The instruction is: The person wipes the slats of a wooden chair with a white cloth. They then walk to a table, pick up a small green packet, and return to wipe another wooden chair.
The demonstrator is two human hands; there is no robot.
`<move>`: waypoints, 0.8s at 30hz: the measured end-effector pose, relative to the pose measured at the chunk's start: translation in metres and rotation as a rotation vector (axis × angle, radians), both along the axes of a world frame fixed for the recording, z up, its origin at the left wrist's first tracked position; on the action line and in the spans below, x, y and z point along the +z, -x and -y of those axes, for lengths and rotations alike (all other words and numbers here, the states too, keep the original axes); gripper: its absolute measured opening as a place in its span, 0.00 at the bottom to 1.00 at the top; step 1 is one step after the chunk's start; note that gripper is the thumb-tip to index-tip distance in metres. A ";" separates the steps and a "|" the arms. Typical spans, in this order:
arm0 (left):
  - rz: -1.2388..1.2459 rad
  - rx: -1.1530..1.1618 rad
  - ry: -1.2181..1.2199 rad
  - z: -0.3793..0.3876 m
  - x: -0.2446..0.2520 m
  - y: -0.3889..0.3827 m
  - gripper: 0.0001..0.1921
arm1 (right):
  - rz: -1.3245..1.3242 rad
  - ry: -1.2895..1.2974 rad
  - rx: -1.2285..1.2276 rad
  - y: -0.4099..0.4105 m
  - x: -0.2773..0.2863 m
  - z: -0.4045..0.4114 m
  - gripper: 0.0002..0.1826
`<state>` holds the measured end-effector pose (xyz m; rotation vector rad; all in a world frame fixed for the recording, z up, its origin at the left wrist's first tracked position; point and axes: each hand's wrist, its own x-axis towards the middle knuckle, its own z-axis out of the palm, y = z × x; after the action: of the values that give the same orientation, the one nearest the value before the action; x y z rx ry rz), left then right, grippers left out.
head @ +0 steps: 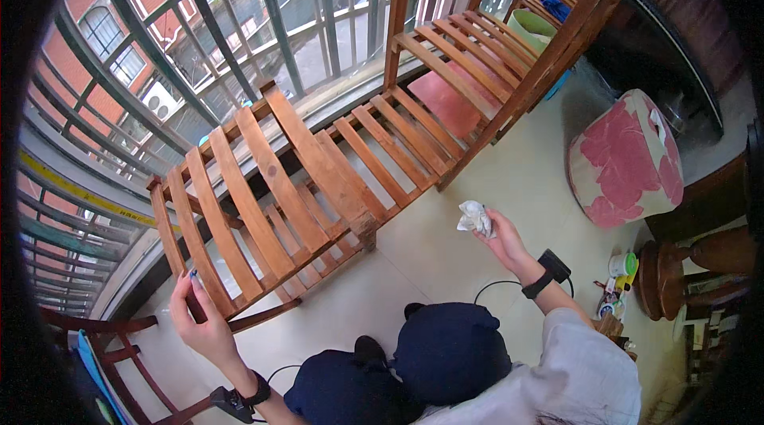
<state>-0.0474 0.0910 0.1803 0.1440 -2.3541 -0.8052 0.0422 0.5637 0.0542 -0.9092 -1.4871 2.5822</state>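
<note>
A crumpled white tissue or cloth (476, 219) is pinched in the fingers of my right hand (506, 240), held out above the tiled floor. At the left, my left hand (200, 320) has its thumb and a finger together at a tiny blue thing (193, 274), too small to name. That hand is beside the front left corner of a slatted wooden rack (271, 171). The rack has brown slats at stepped heights and stands along the window. Lower slats show through the gaps of its near section.
Barred windows (262, 19) run behind the rack. A pink and cream floral pouf (624, 159) stands at the right. Small containers (624, 264) sit by a turned wooden base (659, 282). A green bucket (531, 28) and pink item (447, 96) are farther back. A wooden chair (143, 365) is lower left.
</note>
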 end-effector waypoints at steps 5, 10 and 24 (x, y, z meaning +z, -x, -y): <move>-0.009 -0.036 -0.003 -0.001 0.003 0.000 0.07 | 0.051 0.009 0.063 0.007 0.008 0.015 0.16; 0.001 -0.042 0.044 -0.004 0.009 -0.001 0.06 | 0.060 -0.029 0.131 0.011 0.015 0.030 0.16; -0.072 -0.004 -0.153 0.065 0.004 -0.051 0.14 | 0.355 -0.422 0.130 -0.069 0.081 -0.010 0.10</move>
<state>0.0032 0.0263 0.1844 0.1719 -2.2252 -0.9764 0.1109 0.5738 0.1349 -1.2844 -2.1349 2.1154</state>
